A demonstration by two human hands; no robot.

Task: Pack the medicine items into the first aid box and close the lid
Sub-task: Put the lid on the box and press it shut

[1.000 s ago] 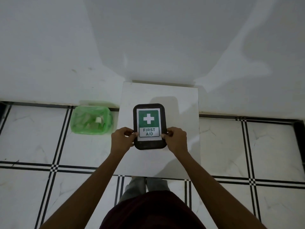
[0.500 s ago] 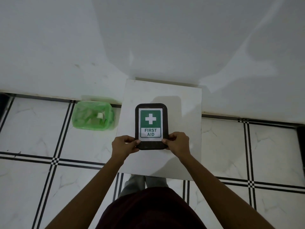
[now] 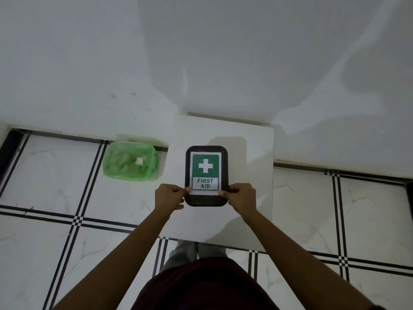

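The first aid box [image 3: 207, 199] is a dark rounded rectangle with a green and white "FIRST AID" label on its lid. It lies flat with the lid down on the white table [image 3: 250, 175]. My left hand [image 3: 170, 196] grips the box's near left corner, thumb on the lid's edge. My right hand [image 3: 241, 196] grips the near right corner the same way. No loose medicine items are visible; the box's inside is hidden.
A small bin lined with a green plastic bag [image 3: 130, 161] stands on the tiled floor left of the table, with a white scrap inside. A white wall rises behind the table. My legs show below the table's near edge.
Both hands stay on the box's near corners. They have shifted slightly toward the box's near edge, and the camera view has tilted a little.
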